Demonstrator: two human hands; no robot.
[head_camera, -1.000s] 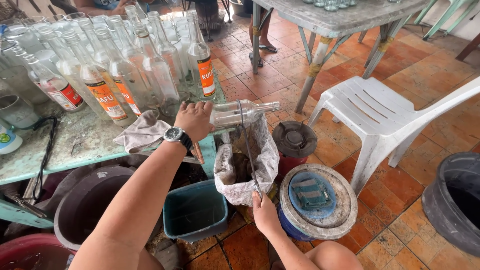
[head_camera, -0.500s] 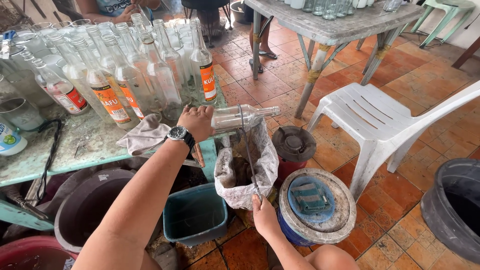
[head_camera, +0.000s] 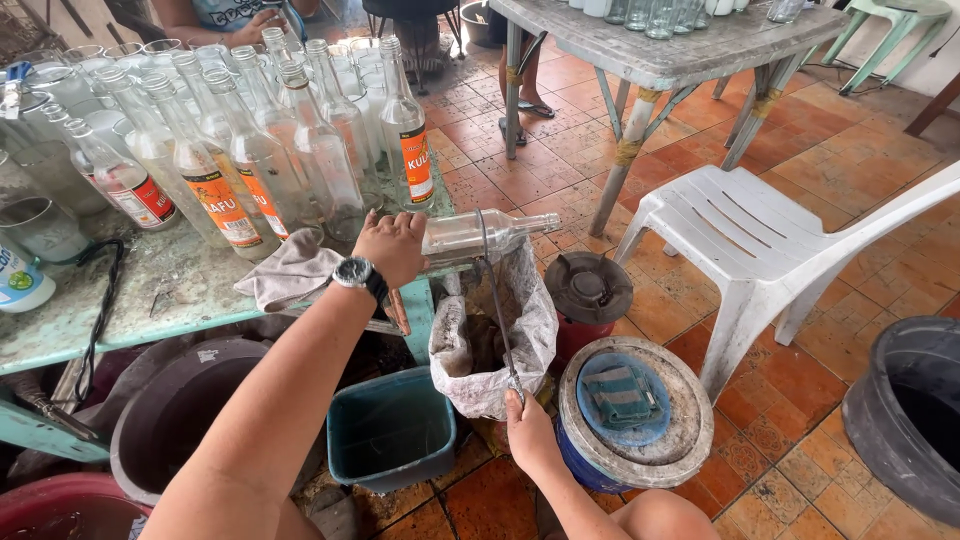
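Little has moved since earlier: bottle stays level, hands hold the same spots. Left hand (head_camera: 392, 245), grip clamped on the base of a clear glass bottle (head_camera: 485, 233) held sideways off the tabletop (head_camera: 170, 295) edge, above a white sack (head_camera: 520, 335). Right hand (head_camera: 530, 432), grip closed on a thin wire (head_camera: 497, 300) looped around the bottle. Teal bin (head_camera: 390, 430) below.

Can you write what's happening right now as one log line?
left hand: holds clear bottle sideways over sack | right hand: grips thin wire looped round bottle
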